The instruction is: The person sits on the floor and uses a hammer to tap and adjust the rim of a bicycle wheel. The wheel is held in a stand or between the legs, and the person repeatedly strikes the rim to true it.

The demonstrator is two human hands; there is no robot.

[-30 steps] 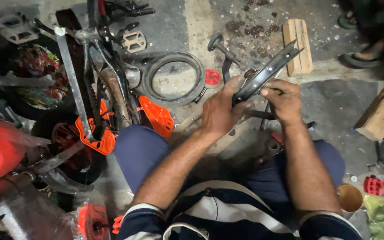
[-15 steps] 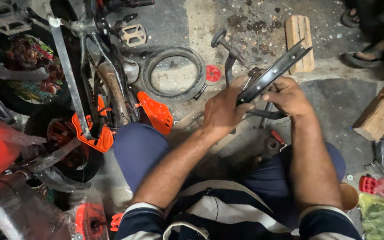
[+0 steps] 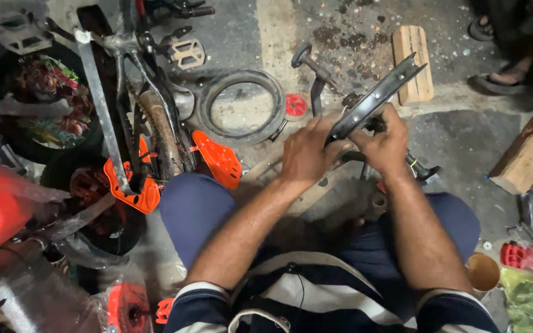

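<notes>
Orange plastic guards (image 3: 132, 191) on upturned bicycle frame at far left; left hand (image 3: 306, 154) closed round lower end of long dark metal channel bar (image 3: 374, 98). Right hand (image 3: 387, 142) clamped just beside, bar slanting above floor; seemingly mid-fitting, steady grip needed next.

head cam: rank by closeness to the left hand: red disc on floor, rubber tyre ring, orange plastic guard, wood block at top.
From the left hand:
1. Red disc, just above the hand on the floor.
2. Orange plastic guard, to its left beside the knee; close to the disc's range, but slightly farther.
3. Rubber tyre ring, up and left.
4. Wood block, up and right, beyond the metal bar.
</notes>
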